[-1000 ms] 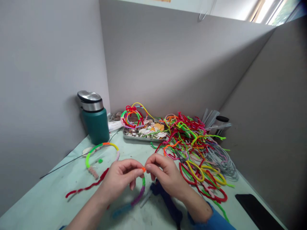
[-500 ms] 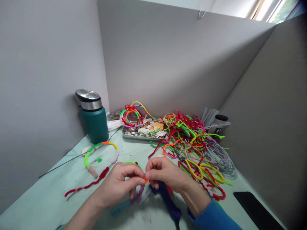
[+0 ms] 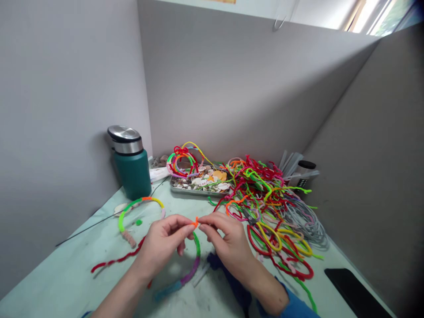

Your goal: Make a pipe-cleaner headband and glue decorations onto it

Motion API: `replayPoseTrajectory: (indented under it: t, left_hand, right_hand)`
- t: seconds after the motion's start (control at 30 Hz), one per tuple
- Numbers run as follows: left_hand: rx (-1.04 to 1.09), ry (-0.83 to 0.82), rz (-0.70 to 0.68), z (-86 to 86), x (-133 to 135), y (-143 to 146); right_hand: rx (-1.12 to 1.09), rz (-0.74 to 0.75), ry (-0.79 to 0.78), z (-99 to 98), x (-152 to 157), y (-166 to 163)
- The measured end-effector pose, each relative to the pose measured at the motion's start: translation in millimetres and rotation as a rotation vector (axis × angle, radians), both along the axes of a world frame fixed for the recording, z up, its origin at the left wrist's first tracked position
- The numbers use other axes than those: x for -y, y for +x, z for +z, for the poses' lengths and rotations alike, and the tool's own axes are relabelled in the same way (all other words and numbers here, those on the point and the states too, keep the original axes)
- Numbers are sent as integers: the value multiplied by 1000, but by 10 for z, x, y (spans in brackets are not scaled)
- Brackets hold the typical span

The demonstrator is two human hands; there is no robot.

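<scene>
Both hands had lifted slightly since a moment earlier. Left hand and right hand each pinched the orange tip of a multicoloured pipe cleaner, which curved down toward the pale green table. A teal flask stood near the left wall.

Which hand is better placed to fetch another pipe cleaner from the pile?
Probably the right hand: the pile lies just beside it; the left hand sits on the far side and would have to cross. Both pinch one pipe cleaner.
</scene>
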State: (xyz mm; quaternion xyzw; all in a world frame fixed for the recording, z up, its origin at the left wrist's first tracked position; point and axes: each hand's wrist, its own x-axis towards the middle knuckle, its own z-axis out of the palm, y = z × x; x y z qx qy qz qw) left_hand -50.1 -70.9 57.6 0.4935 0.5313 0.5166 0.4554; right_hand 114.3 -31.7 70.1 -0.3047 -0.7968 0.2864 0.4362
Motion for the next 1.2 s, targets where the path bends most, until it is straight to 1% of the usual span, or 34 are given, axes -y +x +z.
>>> replayPoseTrajectory:
  t: [0.1, 0.27, 0.6, 0.93, 1.07, 1.2]
  left_hand:
    - [-54, 13, -9, -10, 11, -3]
    - [-116, 47, -28, -25, 22, -20]
    - [-82, 55, -8, -13, 24, -8]
    - [-30, 102, 23, -18, 31, 0]
    - [-66, 90, 26, 10, 39, 0]
    - [-47, 63, 16, 48, 38, 7]
  right_hand:
    - [-4, 6, 29, -16, 3, -11]
    - [-1, 55, 20, -24, 20, -16]
    - [-31, 109, -68, -60, -21, -3]
    - [-33, 109, -76, -70, -43, -17]
    - [-62, 93, -83, -82, -32, -27]
    - [-70, 81, -83, -91, -17, -28]
